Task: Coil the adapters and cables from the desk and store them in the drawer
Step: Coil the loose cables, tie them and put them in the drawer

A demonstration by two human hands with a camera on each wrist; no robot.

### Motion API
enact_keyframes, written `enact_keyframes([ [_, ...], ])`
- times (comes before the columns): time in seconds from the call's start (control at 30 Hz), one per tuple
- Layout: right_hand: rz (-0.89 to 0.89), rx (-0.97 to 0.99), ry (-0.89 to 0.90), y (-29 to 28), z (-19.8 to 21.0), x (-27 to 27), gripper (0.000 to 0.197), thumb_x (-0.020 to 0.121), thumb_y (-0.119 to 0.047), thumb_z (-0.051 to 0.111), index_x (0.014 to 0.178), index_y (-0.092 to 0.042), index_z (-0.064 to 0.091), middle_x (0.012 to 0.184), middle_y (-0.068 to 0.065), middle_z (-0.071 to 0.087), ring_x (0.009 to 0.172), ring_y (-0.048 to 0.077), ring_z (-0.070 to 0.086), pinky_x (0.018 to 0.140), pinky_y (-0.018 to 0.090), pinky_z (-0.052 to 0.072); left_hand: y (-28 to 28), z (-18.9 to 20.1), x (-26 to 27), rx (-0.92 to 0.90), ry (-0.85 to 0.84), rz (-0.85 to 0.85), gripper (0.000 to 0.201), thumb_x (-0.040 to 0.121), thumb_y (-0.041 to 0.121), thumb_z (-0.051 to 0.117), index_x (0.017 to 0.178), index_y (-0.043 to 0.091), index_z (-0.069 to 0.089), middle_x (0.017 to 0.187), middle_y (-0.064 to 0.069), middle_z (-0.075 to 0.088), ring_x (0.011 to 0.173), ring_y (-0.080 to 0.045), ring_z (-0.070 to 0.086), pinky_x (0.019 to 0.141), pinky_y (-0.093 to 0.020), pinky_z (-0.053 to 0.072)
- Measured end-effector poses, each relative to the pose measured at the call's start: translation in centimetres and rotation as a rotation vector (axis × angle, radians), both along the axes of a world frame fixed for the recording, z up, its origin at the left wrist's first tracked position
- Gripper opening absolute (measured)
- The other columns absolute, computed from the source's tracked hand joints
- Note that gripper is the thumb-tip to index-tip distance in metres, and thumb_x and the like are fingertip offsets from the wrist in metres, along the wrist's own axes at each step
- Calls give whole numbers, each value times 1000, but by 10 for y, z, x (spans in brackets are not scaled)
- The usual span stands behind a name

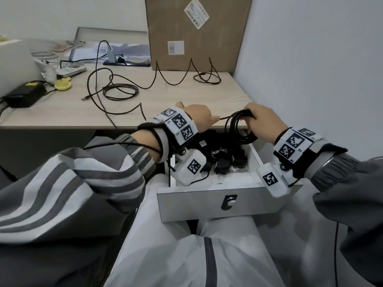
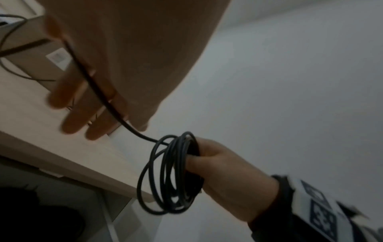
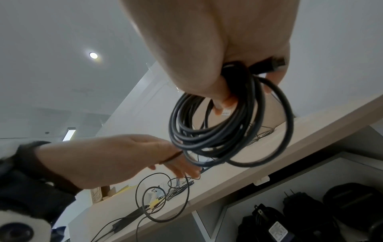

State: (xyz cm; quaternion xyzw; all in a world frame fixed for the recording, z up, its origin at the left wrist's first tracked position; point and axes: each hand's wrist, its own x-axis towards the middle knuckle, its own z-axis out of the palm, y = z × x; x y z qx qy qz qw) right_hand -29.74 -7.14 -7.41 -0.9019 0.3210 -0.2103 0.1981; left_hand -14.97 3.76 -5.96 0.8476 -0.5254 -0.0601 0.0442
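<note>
Pale trousers sit nearest, under the open drawer (image 1: 199,206) at 6 o'clock; above it the right hand (image 1: 263,121) clamps the black cable coil (image 1: 238,129) steady while the left hand (image 1: 199,117), fingers loosely straight, guides its tail off the worktop (image 1: 176,96) at 12 o'clock

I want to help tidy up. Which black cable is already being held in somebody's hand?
The black coiled cable, held in the right hand above the open drawer. The other cables lie loose on the desk.

Labels on the cardboard box (image 1: 199,34) are too blurred to read.
</note>
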Motion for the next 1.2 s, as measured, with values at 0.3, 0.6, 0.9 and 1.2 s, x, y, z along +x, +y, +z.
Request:
enact_keyframes([
  [0.3, -36, 441, -397, 3, -18, 11, 27, 94, 0, 44, 77, -20, 50, 67, 0, 51, 62, 18, 51, 64, 28, 47, 15, -31, 2, -83, 733, -88, 26, 103, 21, 39, 120, 7, 52, 79, -3, 70, 70, -14, 65, 82, -26, 48],
  [0.6, -94, 673, -499, 19, -36, 42, 20, 93, -5, 41, 79, -16, 50, 72, 4, 49, 65, 18, 50, 67, 31, 44, 17, -49, -9, -385, 1258, -14, 28, 96, 47, 49, 102, 24, 63, 93, 10, 69, 89, -6, 61, 90, -29, 43],
  [0.9, 71, 930, -418, 31, -57, 55, 17, 96, -4, 47, 110, -8, 41, 85, 8, 52, 89, 26, 57, 58, 32, 55, 23, -50, -10, -718, 1423, 117, 36, 100, 9, 44, 63, 9, 44, 57, -3, 46, 58, -17, 46, 61, -26, 42],
  [1.2, 183, 1059, -373, 45, -60, 64, 28, 96, 2, 42, 124, 5, 41, 98, 16, 59, 85, 20, 64, 67, 36, 57, 33, -46, 4, -603, 1454, 213, 54, 91, 62, 46, 69, 12, 51, 42, 6, 31, 45, -13, 36, 58, -25, 40],
])
